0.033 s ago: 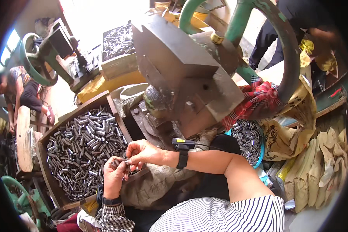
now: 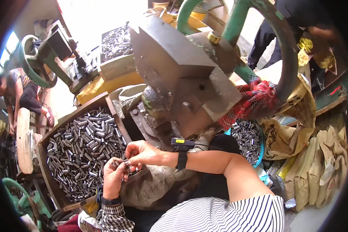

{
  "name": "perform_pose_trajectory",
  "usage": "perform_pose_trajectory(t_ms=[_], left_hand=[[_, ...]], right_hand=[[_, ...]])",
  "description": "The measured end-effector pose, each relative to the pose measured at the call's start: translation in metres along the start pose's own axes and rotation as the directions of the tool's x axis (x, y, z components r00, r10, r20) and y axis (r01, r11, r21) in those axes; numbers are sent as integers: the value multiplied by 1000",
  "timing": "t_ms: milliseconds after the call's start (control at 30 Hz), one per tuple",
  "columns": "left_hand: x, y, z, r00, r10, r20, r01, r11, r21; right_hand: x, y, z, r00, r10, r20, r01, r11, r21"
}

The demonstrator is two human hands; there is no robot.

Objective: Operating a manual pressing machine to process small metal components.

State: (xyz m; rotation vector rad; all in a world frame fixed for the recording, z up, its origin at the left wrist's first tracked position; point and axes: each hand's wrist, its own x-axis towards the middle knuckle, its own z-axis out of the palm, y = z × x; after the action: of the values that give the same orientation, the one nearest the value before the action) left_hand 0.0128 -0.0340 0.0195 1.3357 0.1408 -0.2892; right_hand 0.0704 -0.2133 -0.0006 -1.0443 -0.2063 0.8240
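Over the near right edge of a wooden tray (image 2: 46, 181), my two hands meet. My left hand (image 2: 113, 178) is closed with its fingers curled round a small metal tube (image 2: 116, 164), mostly covered by the fingers. From the right comes my right hand (image 2: 146, 153), its thumb and fingertips pinched together against the left fingertips; what they grip is largely hidden. Short grey metal tubes (image 2: 81, 150) fill the tray in a loose heap. A few more tubes lie just under my hands at the tray's corner.
A heavy machine with a steel block (image 2: 174, 58) and green handwheel (image 2: 288, 46) stands ahead. Right of it are a blue-rimmed tub (image 2: 263, 149) of metal parts and brown sacks (image 2: 297, 178). Another parts box (image 2: 118, 63) stands behind. Two people are nearby, far left and far right.
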Motion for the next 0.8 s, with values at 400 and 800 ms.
perform_pose_trajectory(t_ms=[400, 800], left_hand=[[5, 8, -28, 978, 98, -187, -119, 987, -105], [-74, 54, -47, 834, 239, -498, -236, 969, 70]], right_hand=[[-47, -36, 9, 843, -529, 94, 388, 478, -788], [-271, -144, -49, -122, -924, -362, 273, 319, -907]])
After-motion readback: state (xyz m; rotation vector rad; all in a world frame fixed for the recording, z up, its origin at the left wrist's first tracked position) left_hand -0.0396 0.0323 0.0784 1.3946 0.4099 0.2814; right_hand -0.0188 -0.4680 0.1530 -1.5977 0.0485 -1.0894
